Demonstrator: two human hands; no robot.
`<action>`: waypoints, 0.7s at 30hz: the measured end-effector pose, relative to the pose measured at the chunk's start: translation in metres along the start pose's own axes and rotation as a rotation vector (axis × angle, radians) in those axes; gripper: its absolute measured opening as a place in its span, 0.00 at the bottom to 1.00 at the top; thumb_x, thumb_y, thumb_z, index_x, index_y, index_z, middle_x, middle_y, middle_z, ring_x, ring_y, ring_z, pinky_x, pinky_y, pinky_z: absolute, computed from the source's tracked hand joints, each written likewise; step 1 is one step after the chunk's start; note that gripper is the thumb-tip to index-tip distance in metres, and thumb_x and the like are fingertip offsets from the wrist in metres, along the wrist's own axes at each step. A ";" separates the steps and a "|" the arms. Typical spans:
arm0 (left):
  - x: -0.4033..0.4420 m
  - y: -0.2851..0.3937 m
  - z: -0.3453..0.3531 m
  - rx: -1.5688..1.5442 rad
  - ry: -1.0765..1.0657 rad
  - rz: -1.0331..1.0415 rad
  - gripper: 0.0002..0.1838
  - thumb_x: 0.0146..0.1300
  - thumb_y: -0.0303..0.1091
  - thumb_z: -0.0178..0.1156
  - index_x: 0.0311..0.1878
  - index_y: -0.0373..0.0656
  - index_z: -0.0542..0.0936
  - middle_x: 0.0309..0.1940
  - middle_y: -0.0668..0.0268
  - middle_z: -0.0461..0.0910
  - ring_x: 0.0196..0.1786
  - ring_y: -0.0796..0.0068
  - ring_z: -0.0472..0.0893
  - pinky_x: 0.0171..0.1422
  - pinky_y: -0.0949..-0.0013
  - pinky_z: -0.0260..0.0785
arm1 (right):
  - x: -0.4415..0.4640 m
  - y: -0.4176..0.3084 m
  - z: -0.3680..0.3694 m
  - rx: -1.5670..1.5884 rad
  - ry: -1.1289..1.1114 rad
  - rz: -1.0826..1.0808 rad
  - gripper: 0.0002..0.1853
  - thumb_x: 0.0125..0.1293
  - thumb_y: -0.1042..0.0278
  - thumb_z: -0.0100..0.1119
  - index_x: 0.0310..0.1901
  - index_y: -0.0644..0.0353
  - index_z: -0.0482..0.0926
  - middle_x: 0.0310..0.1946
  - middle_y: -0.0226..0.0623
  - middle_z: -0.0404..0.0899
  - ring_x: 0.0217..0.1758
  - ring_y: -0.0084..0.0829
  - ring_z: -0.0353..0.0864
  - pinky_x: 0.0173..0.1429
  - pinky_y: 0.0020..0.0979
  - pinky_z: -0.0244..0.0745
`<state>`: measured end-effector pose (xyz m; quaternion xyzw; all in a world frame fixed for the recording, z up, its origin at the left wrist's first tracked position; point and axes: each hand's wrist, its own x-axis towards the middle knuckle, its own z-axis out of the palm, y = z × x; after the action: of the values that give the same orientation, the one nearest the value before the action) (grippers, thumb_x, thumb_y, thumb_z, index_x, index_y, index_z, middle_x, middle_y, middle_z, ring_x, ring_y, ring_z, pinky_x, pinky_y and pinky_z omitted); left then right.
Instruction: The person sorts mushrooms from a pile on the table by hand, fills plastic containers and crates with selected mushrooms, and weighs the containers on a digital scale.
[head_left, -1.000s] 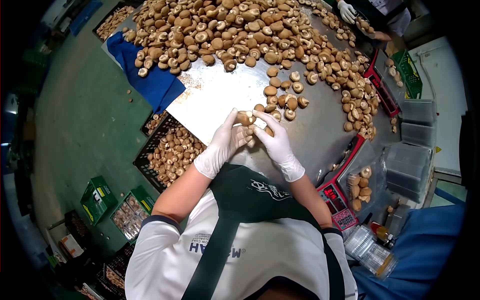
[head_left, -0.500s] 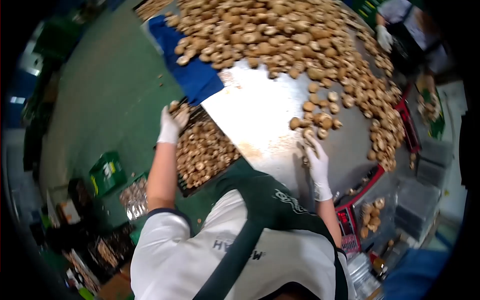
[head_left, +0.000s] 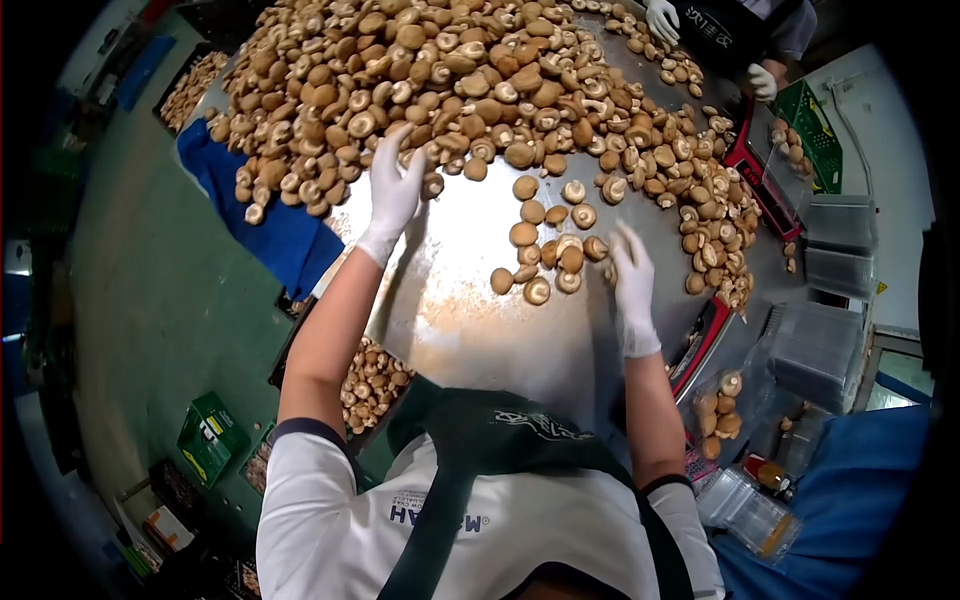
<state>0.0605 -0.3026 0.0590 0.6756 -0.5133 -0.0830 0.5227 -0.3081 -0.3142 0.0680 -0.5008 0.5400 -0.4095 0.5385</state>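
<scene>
- Near left, a black crate [head_left: 284, 358] of mushrooms sits below the table [head_left: 500, 350] edge, partly hidden by the left forearm [head_left: 335, 320].
- Far left, another crate [head_left: 172, 84] holds mushrooms too.
- On the floor, near left, is a green basket [head_left: 212, 440]; another green basket [head_left: 815, 125] stands far right.
- Near right, mushrooms [head_left: 720, 415] lie in clear plastic by a red scale [head_left: 703, 342]; clear boxes [head_left: 815, 350] stand further right.
- The main mushroom pile [head_left: 440, 80] covers the table's far side, reaching onto a blue cloth [head_left: 262, 222] at left.
- The left hand [head_left: 397, 190] is at the pile's near edge — thumb and fingers apart.
- A loose cluster [head_left: 550, 235] lies between the hands, beside the right hand [head_left: 631, 265] — its grip cannot be told.
- Far right, a co-worker's gloved hand [head_left: 663, 20] is above the table.
</scene>
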 end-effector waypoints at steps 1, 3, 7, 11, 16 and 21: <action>0.020 0.004 0.019 0.028 -0.022 0.071 0.22 0.65 0.35 0.60 0.61 0.38 0.75 0.57 0.51 0.76 0.61 0.52 0.74 0.67 0.59 0.64 | 0.027 -0.014 0.006 -0.108 0.008 -0.100 0.22 0.72 0.70 0.53 0.66 0.63 0.71 0.61 0.41 0.75 0.57 0.27 0.77 0.56 0.26 0.75; 0.054 0.006 0.055 0.136 -0.038 0.167 0.23 0.64 0.37 0.60 0.61 0.40 0.75 0.60 0.53 0.75 0.64 0.51 0.71 0.69 0.56 0.62 | 0.078 -0.053 0.035 -0.065 -0.038 -0.163 0.23 0.71 0.72 0.52 0.67 0.64 0.69 0.62 0.41 0.75 0.60 0.27 0.76 0.60 0.26 0.72; 0.086 0.005 0.118 0.499 -0.230 0.136 0.37 0.60 0.52 0.63 0.70 0.47 0.69 0.70 0.52 0.66 0.72 0.47 0.64 0.75 0.51 0.57 | 0.201 -0.062 0.086 -0.453 -0.035 -0.388 0.30 0.66 0.64 0.54 0.71 0.54 0.67 0.68 0.47 0.69 0.69 0.41 0.71 0.69 0.37 0.68; 0.057 0.044 0.149 0.772 -0.272 0.067 0.43 0.57 0.54 0.63 0.74 0.52 0.62 0.75 0.53 0.58 0.76 0.40 0.55 0.77 0.40 0.49 | 0.215 -0.056 0.111 -1.016 -0.150 -0.147 0.28 0.66 0.52 0.48 0.70 0.40 0.69 0.75 0.37 0.59 0.69 0.44 0.70 0.72 0.40 0.64; -0.002 0.054 0.148 0.568 -0.230 0.223 0.36 0.59 0.46 0.61 0.69 0.41 0.66 0.67 0.54 0.68 0.70 0.45 0.62 0.78 0.43 0.46 | 0.161 -0.039 0.069 -0.924 -0.227 -0.183 0.25 0.71 0.50 0.45 0.68 0.41 0.71 0.68 0.37 0.68 0.66 0.43 0.73 0.69 0.40 0.67; -0.057 0.086 0.127 0.362 -0.426 0.235 0.31 0.57 0.36 0.61 0.67 0.44 0.72 0.71 0.52 0.64 0.75 0.39 0.56 0.77 0.43 0.49 | 0.081 0.005 0.041 -0.688 -0.040 -0.134 0.25 0.70 0.61 0.53 0.69 0.40 0.70 0.53 0.43 0.81 0.49 0.38 0.81 0.58 0.35 0.73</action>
<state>-0.1004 -0.3303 0.0474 0.6612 -0.6925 -0.0687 0.2803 -0.2617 -0.3886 0.0459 -0.6952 0.6016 -0.2282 0.3205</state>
